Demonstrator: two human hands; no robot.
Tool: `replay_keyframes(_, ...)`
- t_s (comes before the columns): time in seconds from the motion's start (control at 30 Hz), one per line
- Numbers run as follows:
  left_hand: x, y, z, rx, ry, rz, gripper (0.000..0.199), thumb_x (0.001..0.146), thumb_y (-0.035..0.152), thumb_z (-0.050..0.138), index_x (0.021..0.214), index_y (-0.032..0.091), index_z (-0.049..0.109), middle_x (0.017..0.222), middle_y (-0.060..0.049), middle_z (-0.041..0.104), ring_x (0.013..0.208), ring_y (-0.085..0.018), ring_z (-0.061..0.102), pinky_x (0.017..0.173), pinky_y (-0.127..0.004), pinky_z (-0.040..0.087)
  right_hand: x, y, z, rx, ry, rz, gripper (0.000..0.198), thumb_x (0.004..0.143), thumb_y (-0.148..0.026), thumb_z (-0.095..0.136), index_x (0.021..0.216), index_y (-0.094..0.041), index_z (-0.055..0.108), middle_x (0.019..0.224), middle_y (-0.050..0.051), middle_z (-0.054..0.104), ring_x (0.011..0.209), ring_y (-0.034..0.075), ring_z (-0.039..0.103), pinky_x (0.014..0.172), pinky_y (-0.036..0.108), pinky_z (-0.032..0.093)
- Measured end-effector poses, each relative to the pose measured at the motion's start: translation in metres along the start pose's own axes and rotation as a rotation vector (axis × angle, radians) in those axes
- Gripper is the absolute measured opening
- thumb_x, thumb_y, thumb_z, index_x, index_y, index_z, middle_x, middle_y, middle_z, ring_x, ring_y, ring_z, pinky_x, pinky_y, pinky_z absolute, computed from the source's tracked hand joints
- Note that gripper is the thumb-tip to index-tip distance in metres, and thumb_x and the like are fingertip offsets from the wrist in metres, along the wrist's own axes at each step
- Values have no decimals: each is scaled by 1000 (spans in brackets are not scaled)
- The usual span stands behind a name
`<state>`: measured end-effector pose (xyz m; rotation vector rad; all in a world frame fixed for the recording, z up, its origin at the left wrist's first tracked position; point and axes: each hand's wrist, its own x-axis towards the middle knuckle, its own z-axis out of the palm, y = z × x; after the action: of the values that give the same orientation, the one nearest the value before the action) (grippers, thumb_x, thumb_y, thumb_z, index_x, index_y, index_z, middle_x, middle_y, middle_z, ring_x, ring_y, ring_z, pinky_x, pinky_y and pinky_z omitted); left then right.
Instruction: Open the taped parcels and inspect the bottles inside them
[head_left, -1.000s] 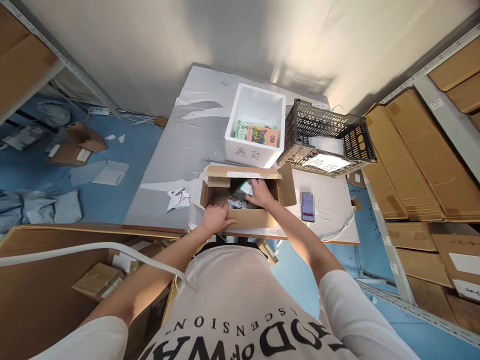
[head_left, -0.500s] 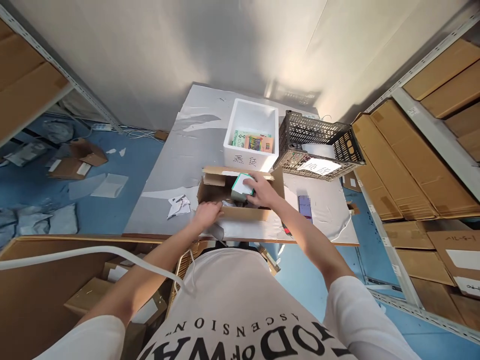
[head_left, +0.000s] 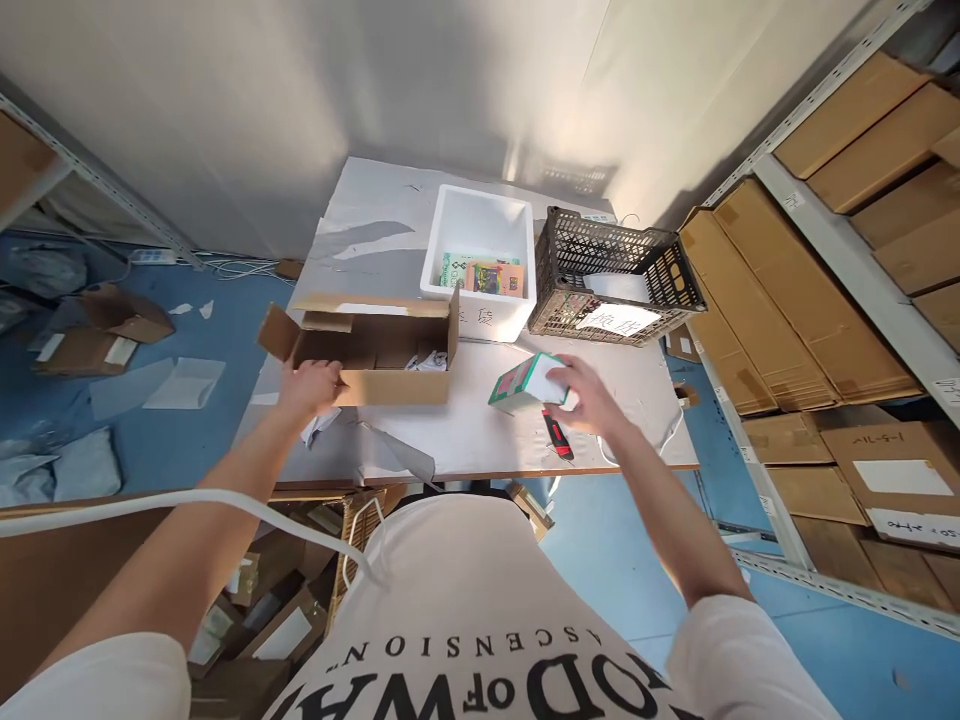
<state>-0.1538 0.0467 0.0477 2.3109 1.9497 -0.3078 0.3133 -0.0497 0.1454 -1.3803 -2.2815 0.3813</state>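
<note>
Prob. light, stiff, dentable; best held at end, w/ green-white box [head_left: 523, 382] in R hand [head_left: 589, 398] fingers, carton [head_left: 394, 388] wall in L hand [head_left: 311, 388] fingers.

An open, brown rectangular cardboard box [head_left: 397, 387] is being gripped at its near left edge by the left hand [head_left: 311, 386]. To its right, a white-and-green cardboard carton [head_left: 523, 383] is being held tilted by the right hand [head_left: 585, 398].
</note>
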Motion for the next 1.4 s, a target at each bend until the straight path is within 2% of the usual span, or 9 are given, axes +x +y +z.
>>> replay_keyframes(0.17, 0, 3, -9, -122, 23, -59, 46, 71, 23, 53, 117, 15, 57, 124, -18, 61, 126, -36, 44, 102, -61, 30, -2, 26, 89, 44, -179, 38, 39, 74, -23, 62, 113, -16, 58, 130, 17, 49, 119, 26, 50, 99, 39, 45)
replay_keyframes(0.3, -30, 31, -23, -218, 192, -115, 55, 73, 18, 47, 127, 14, 51, 138, -18, 50, 135, -37, 34, 106, -63, 27, 1, 31, 117, 33, -267, 86, 44, 76, -21, 60, 119, -19, 56, 138, 16, 45, 125, 27, 47, 103, 43, 41)
replay_keyframes(0.43, -76, 107, -30, -453, 415, 5, 44, 85, 25, 42, 127, 17, 52, 138, -14, 49, 134, -28, 40, 111, -48, 33, 0, 35, 120, 95, -278, 67, 52, 77, -22, 60, 127, -20, 48, 149, 17, 33, 137, 28, 35, 107, 48, 37)
replay_keyframes(0.57, -85, 203, -16, -678, 115, 495, 39, 90, 36, 44, 125, 21, 53, 128, -11, 58, 123, -23, 52, 106, -39, 42, -6, 37, 125, 220, -144, 81, 71, 77, -32, 67, 138, -17, 34, 148, 23, 33, 143, 30, 26, 108, 51, 34)
replay_keyframes(0.7, -49, 254, 3, -766, 127, 294, 73, 82, 46, 60, 141, 12, 33, 148, -20, 36, 140, -30, 32, 110, -45, 35, -10, 34, 127, 290, -93, 211, 73, 79, -40, 65, 140, -18, 32, 142, 21, 42, 135, 30, 38, 105, 50, 38)
replay_keyframes(0.87, -23, 262, 9, -816, -9, 273, 69, 85, 41, 54, 143, 12, 29, 145, -17, 43, 133, -29, 42, 107, -43, 39, -10, 36, 123, 414, -130, 304, 65, 79, -38, 64, 137, -22, 37, 137, 14, 47, 124, 23, 49, 97, 40, 48)
replay_keyframes(1.1, -27, 254, 18, -936, 150, 163, 48, 94, 19, 29, 142, 16, 34, 136, -13, 54, 122, -21, 54, 100, -38, 45, -11, 38, 121, 509, -79, 280, 43, 75, -29, 65, 116, -23, 51, 135, 13, 47, 125, 24, 46, 91, 39, 50)
replay_keyframes(1.23, -27, 252, 19, -782, 254, 233, 53, 88, 9, 33, 140, 19, 40, 153, -12, 33, 137, -22, 38, 107, -40, 38, -14, 39, 130, 724, 48, 414, 27, 75, -30, 62, 98, -23, 49, 129, 11, 50, 118, 20, 51, 86, 36, 51)
replay_keyframes(1.4, -34, 261, 13, -499, 199, 360, 43, 90, 16, 37, 130, 22, 53, 145, -8, 47, 141, -29, 30, 113, -56, 24, -19, 37, 146, 1064, 344, 603, 30, 75, -31, 58, 101, -25, 47, 128, 9, 56, 99, 15, 60, 77, 30, 51)
